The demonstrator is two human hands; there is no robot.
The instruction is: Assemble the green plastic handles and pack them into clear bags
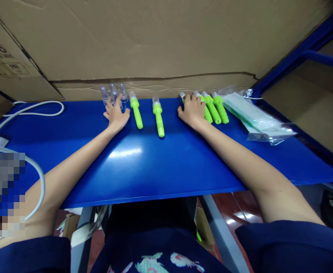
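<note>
My left hand is at the back of the blue table, its fingers apart over a group of clear plastic caps. I cannot tell which caps it touches. Right of it lies a bright green tapered plastic piece with a clear cap, and a second capped green piece lies in the middle. Over the left end of a row of similar green pieces rests my right hand, thumb out and fingers apart. It partly hides the pieces under it.
Flat clear plastic bags with white and green contents lie at the right. A white cable loops at the left. Cardboard stands behind the blue table, and a blue metal frame borders the right.
</note>
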